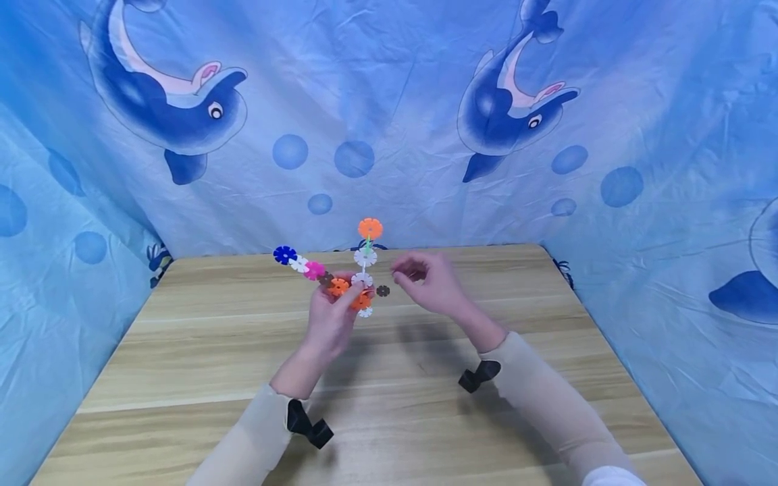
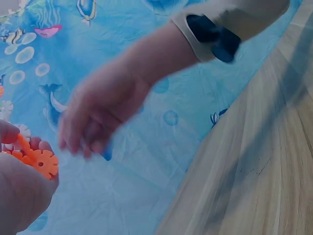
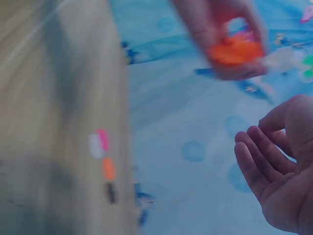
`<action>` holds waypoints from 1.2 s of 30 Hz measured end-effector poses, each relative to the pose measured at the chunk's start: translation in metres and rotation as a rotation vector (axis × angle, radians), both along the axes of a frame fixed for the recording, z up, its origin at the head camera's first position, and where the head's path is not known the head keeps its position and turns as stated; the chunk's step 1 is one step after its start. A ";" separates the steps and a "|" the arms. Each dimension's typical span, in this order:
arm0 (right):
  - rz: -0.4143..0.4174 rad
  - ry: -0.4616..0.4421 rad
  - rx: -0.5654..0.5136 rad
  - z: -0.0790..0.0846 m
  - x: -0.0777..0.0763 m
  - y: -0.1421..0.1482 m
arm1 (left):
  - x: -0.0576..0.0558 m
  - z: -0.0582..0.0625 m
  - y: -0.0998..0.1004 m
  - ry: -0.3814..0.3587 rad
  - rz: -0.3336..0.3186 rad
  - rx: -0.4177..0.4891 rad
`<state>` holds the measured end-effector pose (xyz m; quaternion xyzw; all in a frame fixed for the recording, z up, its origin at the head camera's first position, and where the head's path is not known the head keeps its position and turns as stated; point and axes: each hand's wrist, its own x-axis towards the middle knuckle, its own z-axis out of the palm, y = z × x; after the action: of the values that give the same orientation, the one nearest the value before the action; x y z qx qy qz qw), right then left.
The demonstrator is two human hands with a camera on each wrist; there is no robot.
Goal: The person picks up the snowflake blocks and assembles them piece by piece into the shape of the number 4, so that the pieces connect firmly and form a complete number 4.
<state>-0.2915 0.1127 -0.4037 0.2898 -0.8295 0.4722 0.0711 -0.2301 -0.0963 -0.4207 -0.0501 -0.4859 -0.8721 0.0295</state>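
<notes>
My left hand (image 1: 331, 317) grips a structure of interlocking plastic flower discs, thumb pressed over its middle. One arm of it runs up to the left through orange, brown, pink and white to a dark blue disc (image 1: 284, 255). Another rises through white discs (image 1: 365, 257) and a green one to an orange disc (image 1: 370, 229). In the left wrist view, an orange disc (image 2: 45, 164) sticks out past the fingers. To the right, my right hand (image 1: 434, 283) hovers apart from the structure, fingers loosely bent and holding nothing. The right wrist view shows its palm (image 3: 288, 196) bare.
Just right of the left hand shows a brown disc (image 1: 383, 291), with a white disc (image 1: 365, 312) below the grip. Blurred pink, orange (image 3: 108, 169) and dark pieces lie on the wooden table (image 1: 389, 418). A blue dolphin-print curtain (image 1: 401, 101) hangs around the table.
</notes>
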 end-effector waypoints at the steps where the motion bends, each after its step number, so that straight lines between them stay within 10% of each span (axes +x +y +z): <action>1: 0.015 -0.014 0.049 -0.007 -0.003 -0.003 | 0.000 0.001 -0.001 0.007 0.006 0.003; 10: 0.135 -0.041 0.489 -0.072 -0.023 -0.030 | 0.002 0.000 -0.005 0.012 0.058 0.018; 19: 0.216 0.083 0.757 -0.092 -0.027 -0.048 | 0.003 0.000 -0.005 0.021 0.100 -0.010; 36: 0.042 0.042 0.639 -0.100 -0.023 -0.035 | 0.001 -0.001 0.002 0.032 0.086 -0.019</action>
<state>-0.3145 0.0778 -0.5033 0.3243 -0.9279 0.1831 -0.0160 -0.2287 -0.0947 -0.4214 -0.0434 -0.4955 -0.8644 0.0741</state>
